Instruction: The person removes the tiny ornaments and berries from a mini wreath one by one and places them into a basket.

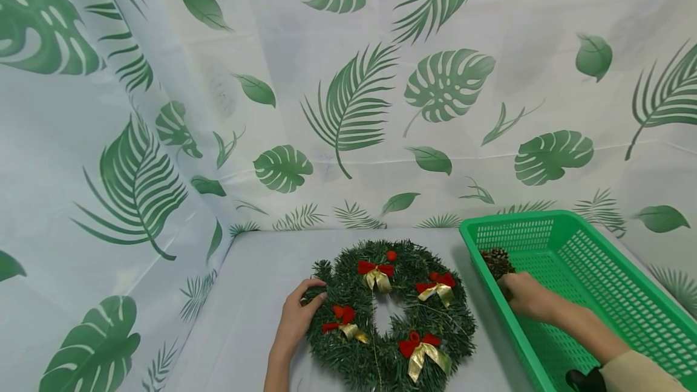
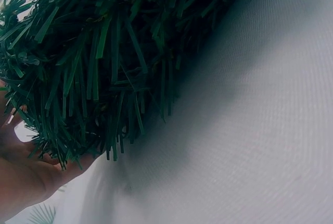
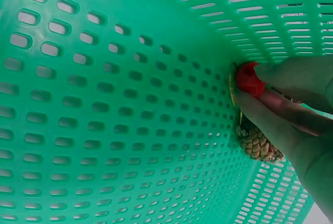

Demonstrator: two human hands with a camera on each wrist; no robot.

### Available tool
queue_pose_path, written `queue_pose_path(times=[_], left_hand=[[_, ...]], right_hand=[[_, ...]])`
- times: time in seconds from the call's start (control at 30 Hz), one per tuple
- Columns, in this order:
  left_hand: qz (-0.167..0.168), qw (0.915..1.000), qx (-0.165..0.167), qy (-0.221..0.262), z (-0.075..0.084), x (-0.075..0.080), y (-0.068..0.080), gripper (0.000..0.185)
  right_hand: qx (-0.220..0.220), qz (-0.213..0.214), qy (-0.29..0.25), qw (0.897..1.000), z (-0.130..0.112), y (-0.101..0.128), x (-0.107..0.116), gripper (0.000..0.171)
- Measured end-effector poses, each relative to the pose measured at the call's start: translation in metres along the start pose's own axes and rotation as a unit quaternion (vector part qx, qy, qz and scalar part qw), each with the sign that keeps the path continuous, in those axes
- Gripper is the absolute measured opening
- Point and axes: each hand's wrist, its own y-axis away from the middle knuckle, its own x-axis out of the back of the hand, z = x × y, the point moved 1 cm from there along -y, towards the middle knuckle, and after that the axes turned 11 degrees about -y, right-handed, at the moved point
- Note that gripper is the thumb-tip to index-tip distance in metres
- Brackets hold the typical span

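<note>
A green wreath [image 1: 457, 319] with red bows and gold ribbon tails lies flat on the pale table. At its left edge my left hand [image 1: 296, 313] grips the greenery, with fingers and thumb around the outer sprigs; up close, the fingers [image 2: 44, 169] show beneath the needles [image 2: 104, 67]. My right hand [image 1: 525, 296] reaches into the green basket [image 1: 550, 222]. Its thumb and fingers [image 3: 296, 78] pinch a small round red ornament [image 3: 250, 79], with a gold strand beside it against the basket wall. Just past those fingers sits a brown pine cone [image 3: 256, 143].
The basket stands to the right of the wreath, its perforated wall [image 3: 104, 104] close around my right hand. A white sheet with green leaf prints [image 1: 348, 198] hangs behind the table [image 1: 245, 295] and along its left side.
</note>
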Motion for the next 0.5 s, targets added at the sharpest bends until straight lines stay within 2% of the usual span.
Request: queue_pose_path(times=[0.23, 0.5], left_hand=[[-0.002, 1.0000, 0.001, 0.006, 0.0006, -0.0008, -0.0011, 0.028], [0.001, 1.0000, -0.006, -0.003, 0.0023, -0.0002, -0.0001, 0.027]], right_hand=[[-0.020, 0.010, 0.020, 1.000, -0.0021, -0.0013, -0.0017, 0.036], [-0.011, 0.010, 0.019, 1.000, -0.0038, -0.0005, -0.0022, 0.038]])
